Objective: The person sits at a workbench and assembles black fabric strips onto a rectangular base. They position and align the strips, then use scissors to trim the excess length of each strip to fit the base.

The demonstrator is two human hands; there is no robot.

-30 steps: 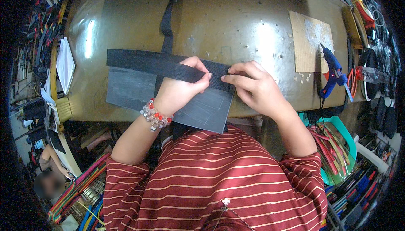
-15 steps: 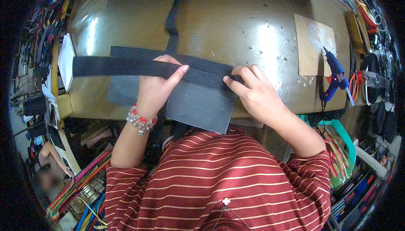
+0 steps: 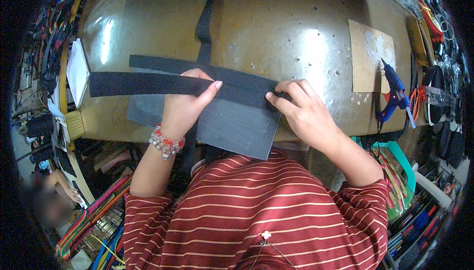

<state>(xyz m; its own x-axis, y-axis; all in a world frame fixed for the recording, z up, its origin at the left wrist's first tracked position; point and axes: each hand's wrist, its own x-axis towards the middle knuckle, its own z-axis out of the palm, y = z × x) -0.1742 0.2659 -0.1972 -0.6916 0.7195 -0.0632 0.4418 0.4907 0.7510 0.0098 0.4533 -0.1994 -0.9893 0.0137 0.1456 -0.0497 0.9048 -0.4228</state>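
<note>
- Mid-frame, our left grip pinches the black strap, our right grip its right end!
- Right of frame: blue glue gun overlapping cardboard.
- Top centre: dark band crossing our counter.

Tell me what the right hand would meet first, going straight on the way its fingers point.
The strap, it seems: the right hand looks to be touching it at the fingertips, though depth there is unclear.
</note>
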